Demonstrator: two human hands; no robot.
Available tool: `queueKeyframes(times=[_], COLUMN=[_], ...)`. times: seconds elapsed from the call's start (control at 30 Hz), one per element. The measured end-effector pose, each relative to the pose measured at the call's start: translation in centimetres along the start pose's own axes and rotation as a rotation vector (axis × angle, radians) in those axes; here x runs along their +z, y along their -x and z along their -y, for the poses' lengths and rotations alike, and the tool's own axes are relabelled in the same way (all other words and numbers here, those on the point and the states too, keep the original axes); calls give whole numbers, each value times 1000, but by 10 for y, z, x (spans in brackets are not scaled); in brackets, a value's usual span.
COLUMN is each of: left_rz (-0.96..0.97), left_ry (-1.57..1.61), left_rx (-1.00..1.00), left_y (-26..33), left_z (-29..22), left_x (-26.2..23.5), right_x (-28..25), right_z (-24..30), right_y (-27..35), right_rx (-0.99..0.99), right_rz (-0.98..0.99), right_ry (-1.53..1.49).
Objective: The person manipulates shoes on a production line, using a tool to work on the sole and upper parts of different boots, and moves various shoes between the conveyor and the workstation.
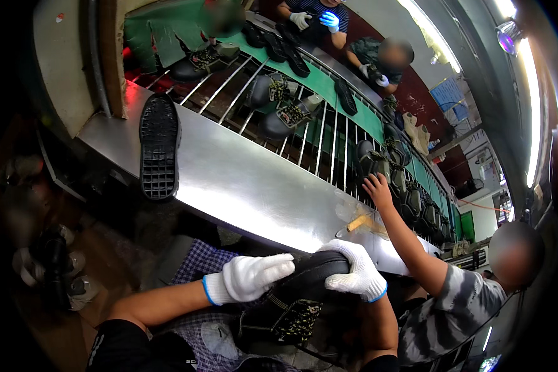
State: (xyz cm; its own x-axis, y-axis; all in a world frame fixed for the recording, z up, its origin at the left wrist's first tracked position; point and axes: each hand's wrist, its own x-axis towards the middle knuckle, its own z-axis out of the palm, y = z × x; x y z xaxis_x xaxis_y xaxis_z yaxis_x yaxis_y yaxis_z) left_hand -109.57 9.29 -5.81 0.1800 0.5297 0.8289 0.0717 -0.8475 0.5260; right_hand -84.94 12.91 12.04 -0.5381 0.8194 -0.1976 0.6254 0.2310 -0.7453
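A black shoe with yellow-flecked laces is held in front of me, over my lap. My right hand, in a white knit glove with a blue cuff, wraps round its rounded black end at the top. Against the shoe's left side presses my left hand, gloved the same way, its fingers together. Part of the shoe's lower end is lost in shadow. A loose black sole lies on the metal ledge ahead to the left, tread side showing.
Beyond the metal ledge runs a rack of metal rods carrying several black shoes. A yellow-handled tool lies on the ledge. At right, a co-worker's bare arm reaches to the rack. Two gloved people work across the line.
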Motion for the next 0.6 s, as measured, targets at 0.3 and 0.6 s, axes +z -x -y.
queueKeyframes(times=[0.3, 0.6], left_rz=[57, 518], left_ry=[143, 814], left_rx=[-77, -732], left_y=[-22, -82], left_z=[26, 32], left_x=[14, -7], right_x=[12, 8], right_z=[14, 25], right_y=[8, 1], right_rx=[19, -3], right_rz=[-39, -6], right_ry=[2, 193])
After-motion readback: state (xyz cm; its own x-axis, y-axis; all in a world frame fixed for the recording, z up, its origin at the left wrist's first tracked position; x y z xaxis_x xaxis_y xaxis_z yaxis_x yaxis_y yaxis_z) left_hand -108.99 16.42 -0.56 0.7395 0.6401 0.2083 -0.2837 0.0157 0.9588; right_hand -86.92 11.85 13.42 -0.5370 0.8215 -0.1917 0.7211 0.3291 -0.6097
